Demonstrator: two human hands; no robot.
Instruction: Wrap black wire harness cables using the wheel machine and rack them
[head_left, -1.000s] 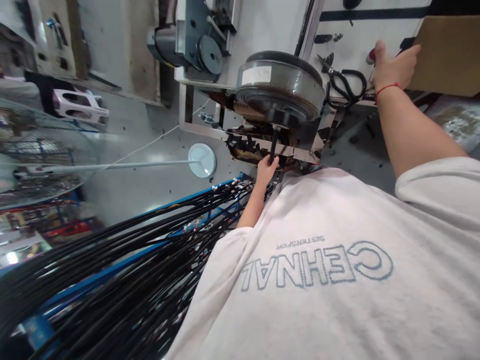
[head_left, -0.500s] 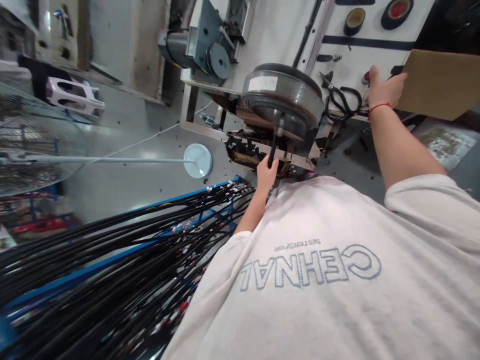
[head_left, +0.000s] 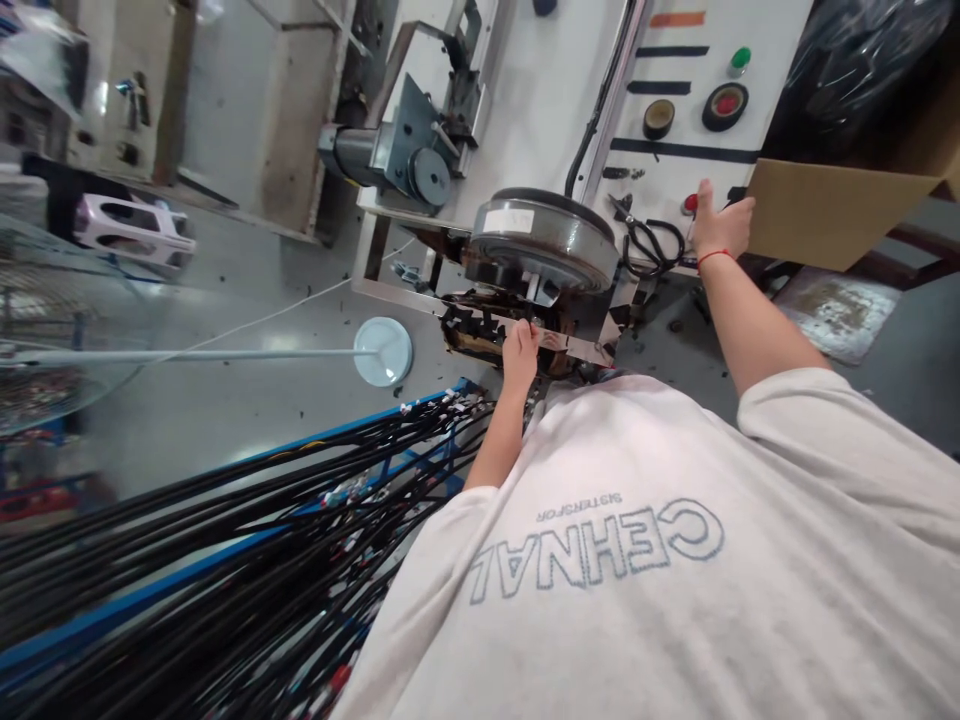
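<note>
My left hand is closed, its fingertips pinched at the front of the machine, just below the round grey metal drum. A short dark bit, seemingly the end of a black cable, shows at the fingertips; most of it is hidden. My right hand rests at the white tabletop's front edge, thumb raised and fingers apart, with nothing visible in it. Right beside its thumb is a red button. Black-handled scissors lie just left of that hand.
Tape rolls and a green button are on the white tabletop. A cardboard box stands at the right. Left of the drum is a motor with a pulley. Many black cables hang on a blue rack at lower left.
The view has shifted, so the bench appears further left. My left hand has drawn back from the drum's centre, and the dark length between them no longer shows. My right hand stays by the red button.
</note>
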